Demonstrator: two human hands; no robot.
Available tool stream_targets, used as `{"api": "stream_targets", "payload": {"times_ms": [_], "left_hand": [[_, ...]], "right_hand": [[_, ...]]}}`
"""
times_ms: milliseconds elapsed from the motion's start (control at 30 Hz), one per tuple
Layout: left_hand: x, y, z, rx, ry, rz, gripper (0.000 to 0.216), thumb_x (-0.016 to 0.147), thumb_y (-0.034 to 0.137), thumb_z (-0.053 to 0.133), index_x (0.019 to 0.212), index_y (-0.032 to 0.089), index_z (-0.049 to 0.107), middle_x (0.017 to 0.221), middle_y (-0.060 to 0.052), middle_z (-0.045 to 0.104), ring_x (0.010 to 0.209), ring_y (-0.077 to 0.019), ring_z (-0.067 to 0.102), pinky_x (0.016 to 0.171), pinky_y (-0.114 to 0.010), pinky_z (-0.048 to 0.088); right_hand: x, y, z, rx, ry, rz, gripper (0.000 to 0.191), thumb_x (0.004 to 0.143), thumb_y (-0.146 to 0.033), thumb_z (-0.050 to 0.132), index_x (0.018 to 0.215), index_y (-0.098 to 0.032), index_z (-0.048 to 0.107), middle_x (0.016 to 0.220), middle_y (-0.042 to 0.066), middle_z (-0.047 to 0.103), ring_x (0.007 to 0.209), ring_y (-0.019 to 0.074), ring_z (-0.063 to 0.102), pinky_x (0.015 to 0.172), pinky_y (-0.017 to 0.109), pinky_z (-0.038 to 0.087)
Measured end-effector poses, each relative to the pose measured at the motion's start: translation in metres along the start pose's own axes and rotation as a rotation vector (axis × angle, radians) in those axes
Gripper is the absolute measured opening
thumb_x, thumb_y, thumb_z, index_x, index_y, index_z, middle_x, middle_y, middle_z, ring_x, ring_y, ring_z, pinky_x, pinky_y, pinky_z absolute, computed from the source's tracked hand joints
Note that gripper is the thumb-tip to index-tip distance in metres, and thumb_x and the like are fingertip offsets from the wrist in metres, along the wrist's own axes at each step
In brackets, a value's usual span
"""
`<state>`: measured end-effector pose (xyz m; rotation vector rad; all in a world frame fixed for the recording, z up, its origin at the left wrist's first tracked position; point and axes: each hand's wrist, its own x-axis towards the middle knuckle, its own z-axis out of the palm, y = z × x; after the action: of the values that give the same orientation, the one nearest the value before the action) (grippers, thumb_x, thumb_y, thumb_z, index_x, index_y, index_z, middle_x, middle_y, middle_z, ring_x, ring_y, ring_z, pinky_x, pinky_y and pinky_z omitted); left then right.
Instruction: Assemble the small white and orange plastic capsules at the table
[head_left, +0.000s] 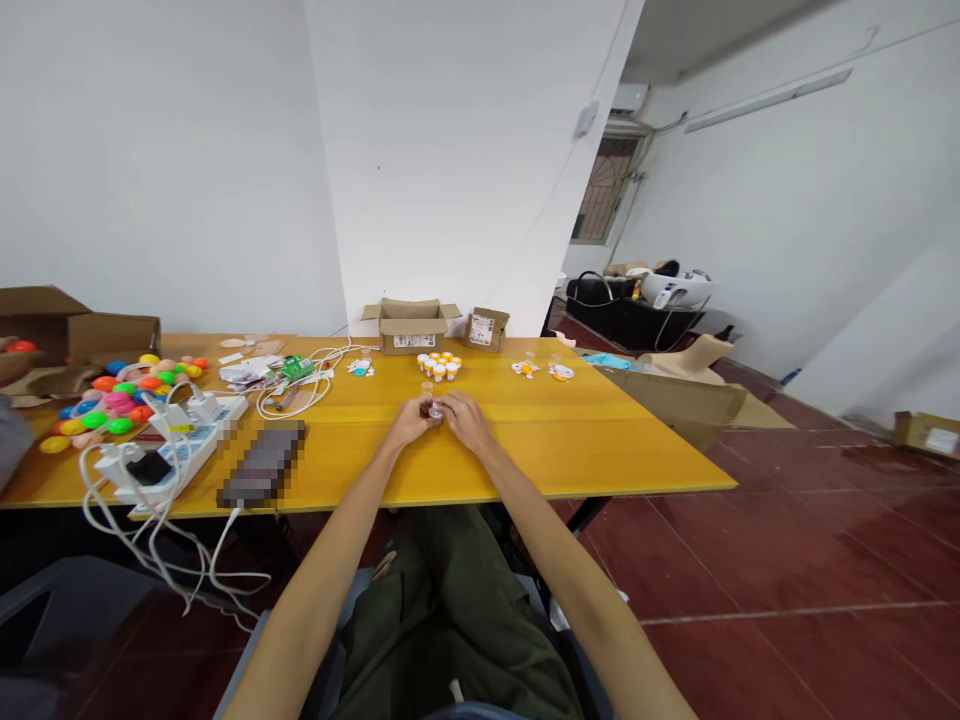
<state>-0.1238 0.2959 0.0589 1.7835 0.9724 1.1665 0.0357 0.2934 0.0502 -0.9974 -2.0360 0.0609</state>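
My left hand [409,422] and my right hand [466,420] meet over the middle of the yellow table [555,440]. Fingers of both are closed around a small whitish, partly clear piece [436,410]; its exact kind is too small to make out. Just beyond my fingertips stands a little clear cup-like piece [427,387]. Farther back is a tight group of small white containers with orange parts [439,368]. Small piles of loose parts lie on both sides: white and teal parts [361,369] to the left, orange and white parts [526,370] to the right.
Two cardboard boxes, one open [411,328] and one smaller [486,329], stand at the back edge. At left are a phone [262,463], a power strip [187,450] with tangled white cables, and many colourful plastic eggs or balls [120,401]. A large carton [675,405] stands beyond the right edge.
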Motion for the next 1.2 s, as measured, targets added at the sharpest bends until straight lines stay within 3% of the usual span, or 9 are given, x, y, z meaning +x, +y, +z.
{"api": "stream_targets", "payload": {"times_ms": [967,1200], "left_hand": [[0.004,-0.02,-0.003,0.024,-0.014,0.045,0.015,0.066,0.021,0.074,0.08,0.017,0.068,0.077,0.001,0.069,0.073,-0.0152,0.062,0.074,-0.028,0.049],[0.009,-0.038,-0.003,0.025,0.011,0.067,0.019,0.065,0.022,0.077,0.083,0.018,0.07,0.078,0.001,0.07,0.075,-0.0159,0.063,0.075,-0.028,0.051]], "right_hand": [[0.002,0.001,-0.001,-0.03,-0.026,0.029,0.017,0.096,-0.025,0.056,0.09,-0.025,0.072,0.09,0.006,0.068,0.084,0.0205,0.061,0.075,0.031,0.047],[0.001,0.001,0.0,-0.031,-0.026,0.044,0.015,0.095,-0.025,0.057,0.088,-0.025,0.07,0.092,0.007,0.069,0.085,0.0209,0.062,0.077,0.032,0.048]]}}
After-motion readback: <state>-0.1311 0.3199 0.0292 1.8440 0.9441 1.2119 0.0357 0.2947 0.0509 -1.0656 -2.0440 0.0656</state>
